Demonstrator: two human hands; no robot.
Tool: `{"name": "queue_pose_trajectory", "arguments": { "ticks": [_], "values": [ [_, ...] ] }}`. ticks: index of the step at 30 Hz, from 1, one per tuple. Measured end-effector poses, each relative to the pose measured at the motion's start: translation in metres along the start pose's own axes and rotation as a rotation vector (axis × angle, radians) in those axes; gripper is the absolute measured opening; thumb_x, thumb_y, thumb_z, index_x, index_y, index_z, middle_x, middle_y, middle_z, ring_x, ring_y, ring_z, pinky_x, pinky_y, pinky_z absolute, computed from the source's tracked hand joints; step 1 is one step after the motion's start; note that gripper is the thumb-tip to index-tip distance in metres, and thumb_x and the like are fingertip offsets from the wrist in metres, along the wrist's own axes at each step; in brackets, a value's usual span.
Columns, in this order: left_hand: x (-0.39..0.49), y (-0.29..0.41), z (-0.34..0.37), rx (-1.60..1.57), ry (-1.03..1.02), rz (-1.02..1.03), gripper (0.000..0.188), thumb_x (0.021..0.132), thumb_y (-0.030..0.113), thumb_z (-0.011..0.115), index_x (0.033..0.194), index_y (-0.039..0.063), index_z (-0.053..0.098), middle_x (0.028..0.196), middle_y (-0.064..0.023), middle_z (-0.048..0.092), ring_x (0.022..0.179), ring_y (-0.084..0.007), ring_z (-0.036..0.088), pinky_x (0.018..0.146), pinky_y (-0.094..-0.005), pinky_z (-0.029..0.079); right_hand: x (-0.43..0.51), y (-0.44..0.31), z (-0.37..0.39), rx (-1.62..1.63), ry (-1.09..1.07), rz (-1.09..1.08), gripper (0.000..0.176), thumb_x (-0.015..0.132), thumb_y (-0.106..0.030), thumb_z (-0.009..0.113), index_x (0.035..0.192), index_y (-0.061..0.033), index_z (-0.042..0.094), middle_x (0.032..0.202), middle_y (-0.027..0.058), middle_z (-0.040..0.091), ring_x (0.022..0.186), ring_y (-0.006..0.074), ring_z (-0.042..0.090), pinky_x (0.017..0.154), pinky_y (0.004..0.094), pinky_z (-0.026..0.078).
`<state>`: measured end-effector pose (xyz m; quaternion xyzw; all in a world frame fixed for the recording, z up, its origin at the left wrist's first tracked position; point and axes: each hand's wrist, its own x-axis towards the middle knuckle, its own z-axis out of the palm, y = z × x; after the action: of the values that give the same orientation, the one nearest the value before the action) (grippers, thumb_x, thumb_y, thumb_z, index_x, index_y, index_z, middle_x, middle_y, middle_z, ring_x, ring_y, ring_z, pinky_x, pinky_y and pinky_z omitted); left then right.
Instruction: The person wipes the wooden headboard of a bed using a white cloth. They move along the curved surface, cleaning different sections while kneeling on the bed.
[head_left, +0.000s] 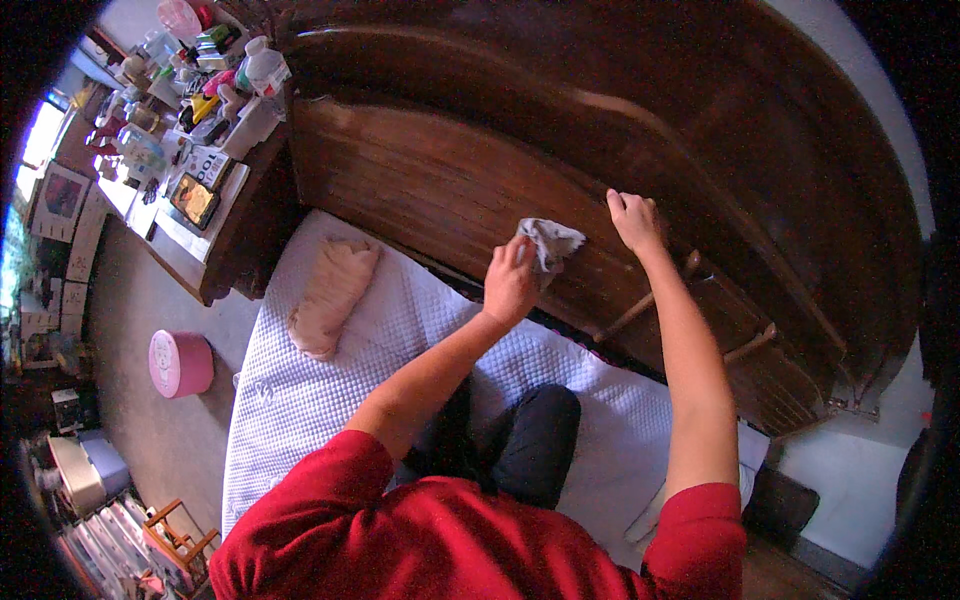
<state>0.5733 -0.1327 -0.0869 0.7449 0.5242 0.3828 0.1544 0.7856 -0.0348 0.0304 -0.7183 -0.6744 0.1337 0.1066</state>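
My left hand (513, 281) holds a crumpled grey cloth (553, 241) against the lower panel of a dark wooden headboard (420, 161). Up and to the right of it, my right hand (634, 219) rests with curled fingers at the upper edge of that panel; whether it grips the edge I cannot tell. Below both hands lies a white quilted mattress (420, 330), on which my dark-trousered legs rest. A beige pillow (335, 298) lies on the mattress at the left, near the headboard.
A wooden cabinet (247, 217) beside the bed bears bottles, papers and a phone (194, 201) with a lit screen. On the floor at left stands a pink round box (181, 364). Storage bins (78, 472) and a small wooden chair (178, 536) are at the lower left.
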Motion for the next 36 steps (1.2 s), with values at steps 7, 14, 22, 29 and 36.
{"name": "queue_pose_trajectory", "arguments": {
  "ticks": [7,14,22,29,36],
  "values": [
    [-0.013,0.065,0.042,0.005,-0.158,0.217,0.04,0.068,0.012,0.061,0.108,0.004,0.064,0.125,-0.009,0.052,0.099,-0.0275,0.049,0.08,-0.0372,0.046,-0.001,-0.003,0.005,-0.023,0.068,0.034,0.05,0.091,-0.048,0.041,0.09,-0.0047,0.067,0.091,0.0232,0.064,0.088,0.0445,0.059,0.075,0.0479,0.048],
    [0.002,0.039,0.022,0.015,-0.248,0.334,0.038,0.072,0.019,0.059,0.108,0.011,0.063,0.12,-0.0057,0.048,0.1,-0.0256,0.046,0.077,-0.0361,0.045,-0.005,-0.007,0.004,0.102,0.089,-0.07,0.046,0.095,-0.035,0.043,0.068,0.0003,0.054,0.064,0.0179,0.057,0.065,0.0376,0.053,0.073,0.0436,0.043],
    [-0.003,-0.094,-0.052,0.183,-0.125,0.162,0.042,0.071,0.015,0.064,0.112,0.008,0.06,0.126,-0.0104,0.049,0.101,-0.0341,0.05,0.086,-0.0427,0.045,0.002,0.013,0.015,0.085,0.172,-0.131,0.046,0.094,-0.035,0.046,0.071,0.0022,0.059,0.064,0.0192,0.058,0.065,0.0384,0.055,0.066,0.0477,0.041],
    [0.032,-0.215,-0.115,0.355,0.171,-0.314,0.079,0.072,0.018,0.072,0.14,0.002,0.034,0.138,-0.0236,0.033,0.12,-0.0409,0.036,0.098,-0.0457,0.036,0.0,0.0,0.006,0.063,0.068,-0.062,0.043,0.093,-0.036,0.047,0.081,0.002,0.063,0.08,0.0248,0.062,0.077,0.0437,0.059,0.065,0.0486,0.044],
    [0.068,-0.278,-0.162,0.35,0.305,-0.555,0.062,0.075,0.007,0.059,0.134,0.001,0.04,0.137,-0.019,0.036,0.116,-0.0433,0.04,0.097,-0.0449,0.04,-0.001,-0.004,0.005,-0.026,0.069,-0.065,0.041,0.093,-0.035,0.047,0.085,0.0016,0.064,0.081,0.0255,0.061,0.078,0.0434,0.06,0.064,0.0475,0.044]
  ]
}}
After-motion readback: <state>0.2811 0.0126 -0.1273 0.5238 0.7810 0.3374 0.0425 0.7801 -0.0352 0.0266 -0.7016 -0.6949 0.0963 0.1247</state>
